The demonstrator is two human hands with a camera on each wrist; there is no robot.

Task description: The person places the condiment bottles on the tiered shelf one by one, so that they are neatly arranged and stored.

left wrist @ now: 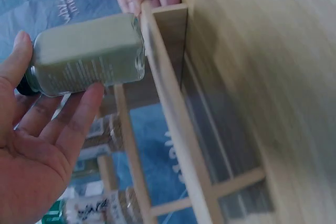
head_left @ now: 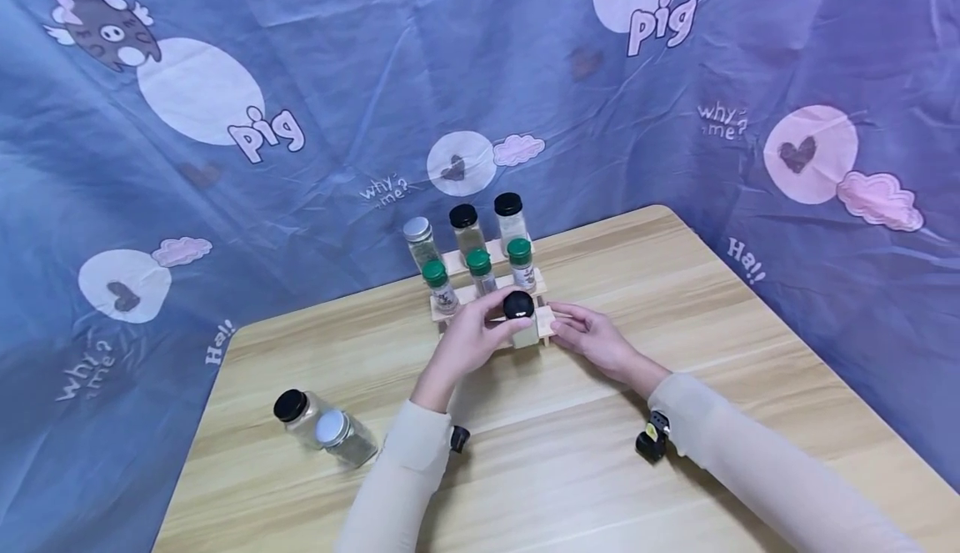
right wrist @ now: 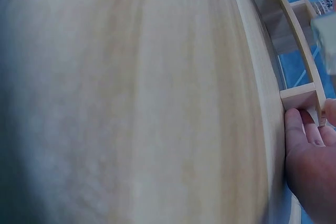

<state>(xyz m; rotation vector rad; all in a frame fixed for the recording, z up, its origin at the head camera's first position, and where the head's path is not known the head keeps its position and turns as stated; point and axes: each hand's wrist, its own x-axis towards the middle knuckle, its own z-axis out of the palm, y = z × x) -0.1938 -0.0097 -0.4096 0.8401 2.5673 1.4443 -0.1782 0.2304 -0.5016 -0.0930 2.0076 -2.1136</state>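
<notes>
My left hand [head_left: 467, 336] holds a black-capped spice jar [left wrist: 86, 51] of pale greenish powder between thumb and fingers. The jar is upright at the right part of the front, lowest tier of a stepped wooden rack [head_left: 545, 319]; whether its base touches the tier I cannot tell. At the rack's right end my right hand [head_left: 597, 342] grips the wooden edge, with fingertips against the end panel [right wrist: 299, 97]. Behind the held jar, several green-capped jars [head_left: 478, 263] stand on the middle tier. The back tier bears two black-capped jars [head_left: 464, 218] and a silver-capped jar [head_left: 418, 232].
On the table [head_left: 585, 461] at the left stand a black-capped jar [head_left: 300, 418] and a silver-capped jar [head_left: 347, 436], close together. A blue printed cloth [head_left: 337, 61] hangs behind the table and along its right side.
</notes>
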